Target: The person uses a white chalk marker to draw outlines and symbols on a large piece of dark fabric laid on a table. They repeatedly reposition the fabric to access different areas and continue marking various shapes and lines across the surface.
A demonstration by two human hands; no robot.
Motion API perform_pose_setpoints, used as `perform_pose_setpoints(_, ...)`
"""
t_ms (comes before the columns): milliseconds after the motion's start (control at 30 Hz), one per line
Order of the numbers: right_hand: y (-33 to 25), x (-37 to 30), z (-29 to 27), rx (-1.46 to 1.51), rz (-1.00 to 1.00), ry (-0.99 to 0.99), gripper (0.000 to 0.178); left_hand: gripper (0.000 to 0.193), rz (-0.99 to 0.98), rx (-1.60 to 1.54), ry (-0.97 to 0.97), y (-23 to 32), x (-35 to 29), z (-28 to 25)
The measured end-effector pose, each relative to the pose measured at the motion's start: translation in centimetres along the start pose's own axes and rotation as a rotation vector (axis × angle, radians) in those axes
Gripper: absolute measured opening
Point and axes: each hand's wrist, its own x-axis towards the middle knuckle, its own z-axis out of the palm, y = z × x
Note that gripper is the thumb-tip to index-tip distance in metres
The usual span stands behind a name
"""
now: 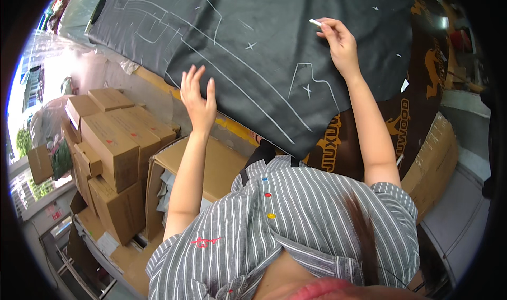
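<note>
A large black leather-like sheet (pixel 253 72) is spread in front of me, marked with white outlines, long near-parallel lines and small crosses. Between the thumb and fingers of my right hand (pixel 342 45) is a short white stick of chalk (pixel 315 22), held over the sheet's right part. Whether its tip touches the surface I cannot tell. My left hand (pixel 198 102), fingers spread and holding nothing, is at the sheet's near left edge beside the long lines. From this view, contact between that hand and the sheet is unclear.
Under the sheet lies a brown printed board (pixel 364 136), showing at the right. Stacked cardboard boxes (pixel 113 146) stand to my left, and an opened carton (pixel 211 160) is close by my left forearm. Another carton (pixel 430 165) sits to the right. A white scrap (pixel 404 85) lies near the sheet's right edge.
</note>
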Motion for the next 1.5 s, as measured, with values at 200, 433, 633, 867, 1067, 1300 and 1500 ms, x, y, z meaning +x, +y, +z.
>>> perform_pose_setpoints(200,1.9,0.9,-3.0,-0.142,0.034,-0.123,0.024,0.060,-0.195,0.259,-0.071,1.8,0.1,4.6)
perform_pose_setpoints(433,-2.0,0.8,-1.3,-0.267,0.128,-0.152,0.017,0.050,-0.208,0.144,0.080,3.6,-1.0,4.6)
perform_pose_setpoints(633,-1.7,0.0,0.4,-0.504,-0.064,-0.331,0.013,0.048,-0.184,0.140,0.095,3.2,-0.7,4.9)
perform_pose_setpoints(867,-1.8,0.2,-0.3,-0.372,0.154,-0.187,0.017,0.047,-0.184,0.139,0.118,3.2,-0.9,4.9)
perform_pose_setpoints(1067,-2.9,-1.6,2.6,-0.408,0.087,-0.289,0.021,0.048,-0.164,0.143,0.146,2.8,-1.1,5.2)
perform_pose_setpoints(1300,-3.4,-2.3,3.9,-0.505,-0.170,-0.450,0.013,0.048,-0.144,0.160,0.163,2.7,-1.2,5.3)
perform_pose_setpoints(1500,-2.6,-3.1,6.3,-0.586,-0.336,-0.419,0.010,0.048,-0.162,0.159,0.166,2.8,-1.2,5.3)
